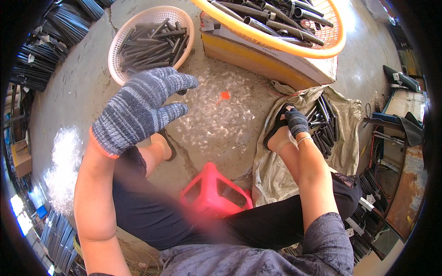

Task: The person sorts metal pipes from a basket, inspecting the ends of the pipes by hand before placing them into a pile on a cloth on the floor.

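Observation:
My left hand (138,108), in a grey striped knit glove, is raised over the floor in front of the white basket. Its thumb and fingers are apart, and I see nothing held between them. My right hand (297,122), in a matching glove, is down by my right foot, beside a pile of short black tubes (324,131) on a beige woven sack (271,170). Its fingers look bunched together; whatever they hold, if anything, is hidden. More black tubes (154,43) lie in the round white basket (115,60) at the far left.
An orange-rimmed basket (338,43) of larger black tubes stands on a cardboard box (258,62). A pink stool (209,184) sits between my legs. Clear plastic bits (214,119) and an orange scrap (224,95) litter the floor. Bundled black rods (69,23) line the left.

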The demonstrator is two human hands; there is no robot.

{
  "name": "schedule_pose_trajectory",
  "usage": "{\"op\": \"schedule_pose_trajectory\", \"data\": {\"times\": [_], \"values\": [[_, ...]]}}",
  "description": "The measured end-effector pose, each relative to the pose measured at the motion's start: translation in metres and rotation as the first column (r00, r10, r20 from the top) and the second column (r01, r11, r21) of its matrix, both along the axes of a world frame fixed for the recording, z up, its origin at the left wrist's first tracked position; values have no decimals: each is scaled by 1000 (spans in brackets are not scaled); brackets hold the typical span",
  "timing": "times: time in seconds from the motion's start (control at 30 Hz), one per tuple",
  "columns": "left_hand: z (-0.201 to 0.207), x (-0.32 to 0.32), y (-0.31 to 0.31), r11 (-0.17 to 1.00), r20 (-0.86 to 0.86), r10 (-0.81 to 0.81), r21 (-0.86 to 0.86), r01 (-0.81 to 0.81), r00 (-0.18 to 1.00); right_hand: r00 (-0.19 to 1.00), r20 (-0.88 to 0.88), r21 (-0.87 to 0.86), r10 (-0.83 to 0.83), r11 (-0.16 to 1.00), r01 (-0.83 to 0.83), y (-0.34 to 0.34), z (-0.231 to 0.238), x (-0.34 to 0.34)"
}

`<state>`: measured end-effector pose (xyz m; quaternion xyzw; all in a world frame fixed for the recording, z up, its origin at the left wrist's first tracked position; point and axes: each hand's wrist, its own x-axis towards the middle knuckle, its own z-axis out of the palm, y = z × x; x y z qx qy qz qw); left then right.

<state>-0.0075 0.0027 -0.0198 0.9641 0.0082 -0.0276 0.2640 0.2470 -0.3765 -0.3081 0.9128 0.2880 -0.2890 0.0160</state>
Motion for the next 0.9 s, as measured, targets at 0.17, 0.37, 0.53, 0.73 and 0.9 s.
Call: {"op": "schedule_pose_trajectory", "data": {"times": [0.17,0.37,0.53,0.73,0.9], "values": [[-2,-4,2,1000,8,0,11,0,1000,996,66,95,-53,994,47,-1,-4,-3],[-13,6,1,1000,-3,-27,-16,27,1000,986,154,6,68,998,-70,-22,-12,-3],[5,2,0,999,-93,19,-46,-24,995,987,152,13,43,999,-45,-6,-11,4],[-9,4,2,999,-32,-28,-19,27,999,994,112,-38,-1,999,5,-7,-2,-2],[2,-4,2,1000,-35,-11,-19,10,999,996,93,8,10,1000,-11,2,2,-1]]}}
